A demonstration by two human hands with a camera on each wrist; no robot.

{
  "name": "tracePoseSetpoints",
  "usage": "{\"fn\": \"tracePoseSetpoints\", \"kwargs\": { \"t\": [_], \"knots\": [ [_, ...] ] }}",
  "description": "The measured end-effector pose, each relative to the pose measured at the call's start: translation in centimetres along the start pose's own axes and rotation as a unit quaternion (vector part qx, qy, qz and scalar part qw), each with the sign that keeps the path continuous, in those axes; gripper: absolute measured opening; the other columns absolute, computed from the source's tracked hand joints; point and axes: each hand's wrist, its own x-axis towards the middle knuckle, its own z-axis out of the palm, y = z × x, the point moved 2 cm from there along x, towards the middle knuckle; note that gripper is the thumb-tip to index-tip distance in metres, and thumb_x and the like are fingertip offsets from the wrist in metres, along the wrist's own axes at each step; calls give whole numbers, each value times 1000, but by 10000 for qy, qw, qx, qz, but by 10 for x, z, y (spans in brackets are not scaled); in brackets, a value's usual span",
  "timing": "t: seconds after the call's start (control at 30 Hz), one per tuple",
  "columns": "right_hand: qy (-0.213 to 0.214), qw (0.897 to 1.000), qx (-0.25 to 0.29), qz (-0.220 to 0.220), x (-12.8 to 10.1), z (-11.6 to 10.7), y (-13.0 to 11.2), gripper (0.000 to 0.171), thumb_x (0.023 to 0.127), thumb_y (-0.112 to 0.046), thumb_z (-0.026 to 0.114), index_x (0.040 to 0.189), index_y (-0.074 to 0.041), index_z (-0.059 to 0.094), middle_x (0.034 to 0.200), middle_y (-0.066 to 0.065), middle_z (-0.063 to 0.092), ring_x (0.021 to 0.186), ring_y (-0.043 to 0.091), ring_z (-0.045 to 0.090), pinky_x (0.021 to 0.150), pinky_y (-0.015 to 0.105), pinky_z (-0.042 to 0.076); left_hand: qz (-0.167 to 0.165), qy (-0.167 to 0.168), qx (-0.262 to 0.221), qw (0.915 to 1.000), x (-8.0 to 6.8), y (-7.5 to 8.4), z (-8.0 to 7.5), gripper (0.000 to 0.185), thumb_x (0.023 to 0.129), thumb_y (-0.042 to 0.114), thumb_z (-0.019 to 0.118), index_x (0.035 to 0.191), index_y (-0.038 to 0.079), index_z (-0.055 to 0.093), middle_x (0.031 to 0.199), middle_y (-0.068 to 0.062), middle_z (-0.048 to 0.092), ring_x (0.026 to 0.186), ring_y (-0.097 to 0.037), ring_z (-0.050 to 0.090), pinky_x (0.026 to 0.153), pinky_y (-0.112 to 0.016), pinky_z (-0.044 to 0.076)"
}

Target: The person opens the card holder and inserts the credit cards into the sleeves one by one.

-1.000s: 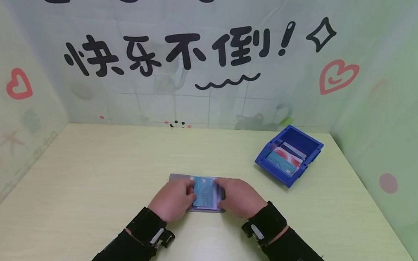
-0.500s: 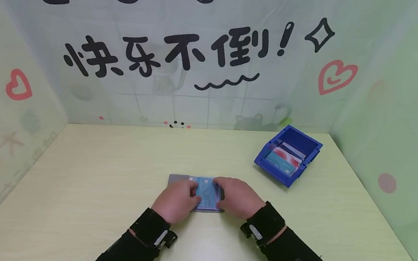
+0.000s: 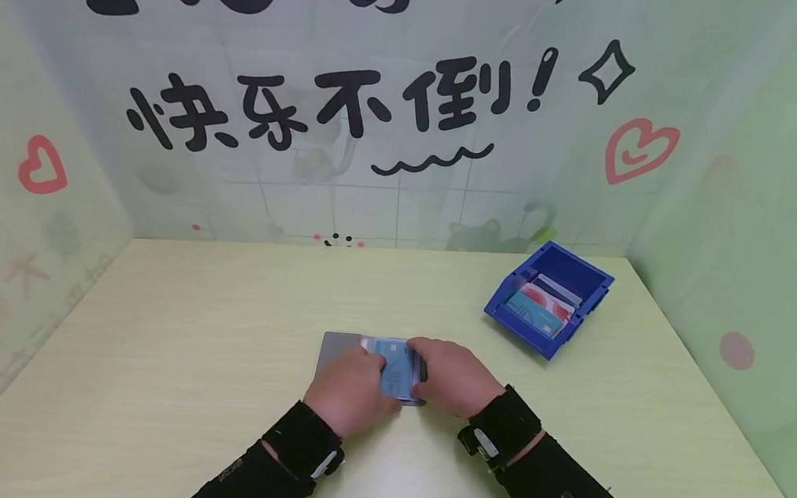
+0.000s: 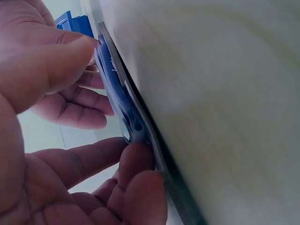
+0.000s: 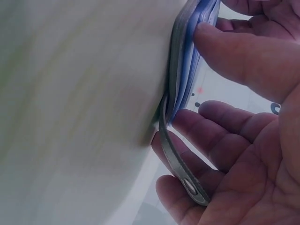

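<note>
On the table lies an opened grey card holder (image 3: pixel 338 348) with clear sleeves; a light blue card (image 3: pixel 397 367) shows in its right side. My left hand (image 3: pixel 350 391) lies over the middle of the holder. In the left wrist view, its thumb (image 4: pixel 77 61) and curled fingers (image 4: pixel 136 161) touch the sleeves' edges. My right hand (image 3: pixel 458 377) grips the right side, thumb at the near edge and index finger at the far edge. The right wrist view shows a snap strap (image 5: pixel 176 157) hanging from the holder against the right fingers. Part of the holder is hidden under my left hand.
At the back right stands a blue plastic bin (image 3: pixel 581 277) holding several cards (image 3: pixel 539 309). The pale wood table (image 3: pixel 223 305) ends at a printed backdrop (image 3: pixel 345 205) behind, with side walls left and right.
My left hand has slid to the right across the holder, its thumb now at the near edge, uncovering more of the grey cover's left side. The right hand has hardly moved.
</note>
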Motion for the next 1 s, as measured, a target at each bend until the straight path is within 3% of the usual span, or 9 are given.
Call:
{"fn": "tracePoseSetpoints", "kwargs": {
  "t": [0.07, 0.27, 0.63, 0.87, 1.0],
  "knots": [
    [1, 10000, -62, -26, 0, 1, 0, 63, 92, -10, 80, 149, -2, 55, 143, 14, 66, 129, 31, 64, 113, 50, 51, 0, 4, 151, 9999, 0, 2, 1, 56, 80, 38, 90, 113, -3, 71, 109, -17, 71, 89, -24, 62, 79, -41, 58],
    [-10, 9999, -128, -30, 0, 0, -1, 62, 92, -13, 80, 149, -2, 55, 142, 13, 67, 128, 29, 64, 113, 49, 51, 25, 57, 478, 9988, -1, 8, 1, 63, 79, 43, 90, 116, -3, 70, 108, -19, 71, 90, -26, 63, 72, -41, 59],
    [3, 9999, -101, -113, -3, -1, -2, 63, 93, -14, 80, 149, -4, 54, 138, 11, 68, 123, 27, 65, 111, 48, 52, -32, 118, 512, 9986, -1, 8, 0, 63, 80, 46, 88, 115, -4, 71, 106, -18, 72, 89, -26, 66, 71, -40, 59],
    [-62, 9999, -35, -77, -3, -3, 0, 69, 94, -20, 80, 153, -3, 49, 138, 11, 66, 115, 24, 63, 108, 47, 53, -151, 52, 453, 9988, 0, 8, 2, 77, 82, 60, 83, 124, -3, 68, 107, -17, 68, 78, -22, 61, 63, -34, 51],
    [-41, 9999, -26, -106, -4, -5, -2, 71, 94, -22, 80, 154, -2, 48, 138, 12, 66, 113, 24, 63, 107, 46, 53, -199, 24, 432, 9989, 0, 7, 1, 77, 86, 59, 80, 128, -4, 66, 111, -18, 69, 82, -23, 63, 68, -36, 54]
  ]
}}
